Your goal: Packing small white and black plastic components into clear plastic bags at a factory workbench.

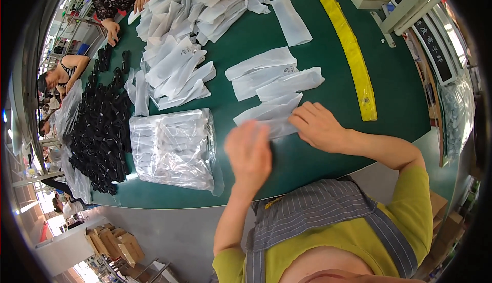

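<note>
While my right hand [320, 128] pinches the white pouch [277, 119], I'd keep it flat; my left hand [248, 152] blurs, grip unclear.

On your right, a black panel [434, 50] carried a line of pale characters. Ahead of you, 1 white pouch [259, 73] bore a small dark triangle symbol [287, 70] beside marks too small to read; 1 piled pouch [178, 65] farther left showed a similar symbol.
</note>
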`<control>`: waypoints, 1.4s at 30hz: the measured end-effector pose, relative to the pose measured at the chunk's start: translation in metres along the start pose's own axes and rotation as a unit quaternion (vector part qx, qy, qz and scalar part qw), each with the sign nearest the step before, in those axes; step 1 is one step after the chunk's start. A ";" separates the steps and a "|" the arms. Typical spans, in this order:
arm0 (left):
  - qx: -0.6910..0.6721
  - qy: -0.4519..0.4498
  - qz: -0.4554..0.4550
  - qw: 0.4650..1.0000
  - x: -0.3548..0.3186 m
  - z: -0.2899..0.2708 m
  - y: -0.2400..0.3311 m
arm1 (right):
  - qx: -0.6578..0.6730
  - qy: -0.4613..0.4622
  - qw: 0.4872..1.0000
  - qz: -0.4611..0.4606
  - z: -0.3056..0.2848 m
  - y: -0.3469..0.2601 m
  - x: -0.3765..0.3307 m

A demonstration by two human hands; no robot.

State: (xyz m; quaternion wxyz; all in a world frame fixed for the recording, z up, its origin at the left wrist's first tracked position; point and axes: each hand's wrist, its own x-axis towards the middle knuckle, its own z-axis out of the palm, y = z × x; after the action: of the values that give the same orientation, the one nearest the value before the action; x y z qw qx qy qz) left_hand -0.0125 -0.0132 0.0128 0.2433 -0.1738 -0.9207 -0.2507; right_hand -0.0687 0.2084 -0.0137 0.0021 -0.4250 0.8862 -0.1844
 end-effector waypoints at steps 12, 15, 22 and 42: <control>0.004 -0.098 0.050 0.994 -0.015 0.031 0.011 | -0.015 0.009 0.998 -0.065 -0.015 0.023 0.041; 0.026 -0.083 0.051 0.995 -0.008 0.030 0.003 | 0.094 -0.152 0.983 -0.040 -0.027 0.022 0.036; -0.096 -0.129 0.077 0.984 -0.009 0.046 0.004 | -0.045 0.081 0.995 0.031 -0.031 0.063 0.029; -0.085 -0.129 0.009 0.988 0.014 0.044 -0.017 | 0.131 0.076 0.987 -0.055 -0.041 0.065 0.094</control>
State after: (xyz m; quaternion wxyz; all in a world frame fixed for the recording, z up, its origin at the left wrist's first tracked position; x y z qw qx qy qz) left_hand -0.0470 -0.0007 -0.0192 0.1095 -0.2329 -0.9182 -0.3010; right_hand -0.1844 0.1883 0.0177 -0.0199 -0.4543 0.8272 -0.3300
